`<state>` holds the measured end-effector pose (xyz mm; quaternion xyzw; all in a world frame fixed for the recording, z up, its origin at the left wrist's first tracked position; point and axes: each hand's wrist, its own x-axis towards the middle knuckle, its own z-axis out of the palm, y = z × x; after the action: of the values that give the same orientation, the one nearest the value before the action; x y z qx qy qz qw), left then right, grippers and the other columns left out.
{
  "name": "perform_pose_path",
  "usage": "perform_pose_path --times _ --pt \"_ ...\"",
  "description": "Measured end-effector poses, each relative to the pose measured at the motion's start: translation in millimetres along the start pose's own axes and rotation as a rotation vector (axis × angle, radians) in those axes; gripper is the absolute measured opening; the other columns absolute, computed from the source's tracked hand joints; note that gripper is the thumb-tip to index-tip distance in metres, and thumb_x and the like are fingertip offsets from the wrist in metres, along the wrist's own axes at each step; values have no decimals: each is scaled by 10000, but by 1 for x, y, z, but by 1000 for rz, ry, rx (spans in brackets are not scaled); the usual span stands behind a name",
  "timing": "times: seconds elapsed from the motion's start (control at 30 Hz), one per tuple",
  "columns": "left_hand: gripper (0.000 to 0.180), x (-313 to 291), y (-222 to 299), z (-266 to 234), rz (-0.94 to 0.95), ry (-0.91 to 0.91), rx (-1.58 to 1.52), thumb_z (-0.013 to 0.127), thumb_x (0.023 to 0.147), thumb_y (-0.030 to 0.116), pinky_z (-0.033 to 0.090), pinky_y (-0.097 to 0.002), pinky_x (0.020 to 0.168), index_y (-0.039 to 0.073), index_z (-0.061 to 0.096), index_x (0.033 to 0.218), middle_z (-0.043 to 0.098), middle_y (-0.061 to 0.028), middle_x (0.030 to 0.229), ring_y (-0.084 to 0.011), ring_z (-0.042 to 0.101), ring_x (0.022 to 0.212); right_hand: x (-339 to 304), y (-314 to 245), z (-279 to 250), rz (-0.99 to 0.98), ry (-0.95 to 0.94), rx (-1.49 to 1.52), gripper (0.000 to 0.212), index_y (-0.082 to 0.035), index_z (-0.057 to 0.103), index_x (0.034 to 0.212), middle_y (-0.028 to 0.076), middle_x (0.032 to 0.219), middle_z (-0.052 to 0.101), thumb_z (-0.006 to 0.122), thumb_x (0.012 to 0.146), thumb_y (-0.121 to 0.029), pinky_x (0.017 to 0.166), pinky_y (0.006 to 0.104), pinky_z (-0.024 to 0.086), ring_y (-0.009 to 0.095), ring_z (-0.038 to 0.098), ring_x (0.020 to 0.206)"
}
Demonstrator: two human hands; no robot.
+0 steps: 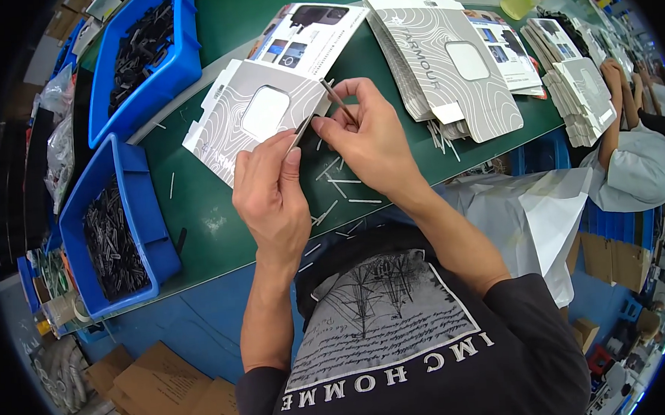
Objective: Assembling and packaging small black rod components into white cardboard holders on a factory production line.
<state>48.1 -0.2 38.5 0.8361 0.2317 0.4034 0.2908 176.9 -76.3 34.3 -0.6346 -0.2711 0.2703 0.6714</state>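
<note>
A grey-white flat cardboard box (229,100) with wavy line print and a rounded square window lies in front of me. My left hand (271,184) is closed at its near right edge, fingertips pinching a small dark strip-like piece (303,126). Just right of it, my right hand (374,141) is closed around a thin brownish stick-like tool (339,102), whose far end is at the box's edge. My right thumb and left fingertips nearly meet at the dark piece. Fingers partly hide what both hands grip. Thin white strips (339,188) lie scattered on the green table below.
A stack of similar flat boxes (453,73) is to the right, another stack (582,97) beyond it. Blue bins of black parts (151,224) (189,53) stand left. A bottle of yellow-green liquid (521,1) is at the far right. Another person's arm (621,117) shows at right.
</note>
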Motion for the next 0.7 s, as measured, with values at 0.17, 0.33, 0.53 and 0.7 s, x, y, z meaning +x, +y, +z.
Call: perform_pose_path --times 0.17,0.33,0.53,0.7 --pt "193 -3 -8 -2 -52 -70 -183 648 884 -26 474 -282 711 -16 691 1072 672 -101 944 -200 545 778 -1 11 6 -73 25 118 334 47 522 1232 31 707 588 611 913 12 517 217 373 78 475 579" --pt "177 12 7 -3 -329 -156 -130 619 884 -48 477 -309 705 -21 666 1053 643 -109 933 -219 554 771 -3 17 9 16 -111 344 256 52 565 1203 42 718 599 554 951 6 522 205 389 76 491 584" --pt "136 8 -3 -5 -231 -216 -125 599 885 -59 477 -335 707 -30 640 1011 613 -119 882 -233 556 746 8 20 -1 279 -210 326 186 19 626 1142 46 829 639 537 1013 -80 530 172 437 53 546 657" --pt "123 2 -12 0 -291 -254 -133 590 882 -64 480 -368 706 -33 624 996 616 -131 875 -263 572 727 1 23 16 433 -21 501 185 11 634 994 47 715 598 472 1017 -74 457 204 384 69 507 552"
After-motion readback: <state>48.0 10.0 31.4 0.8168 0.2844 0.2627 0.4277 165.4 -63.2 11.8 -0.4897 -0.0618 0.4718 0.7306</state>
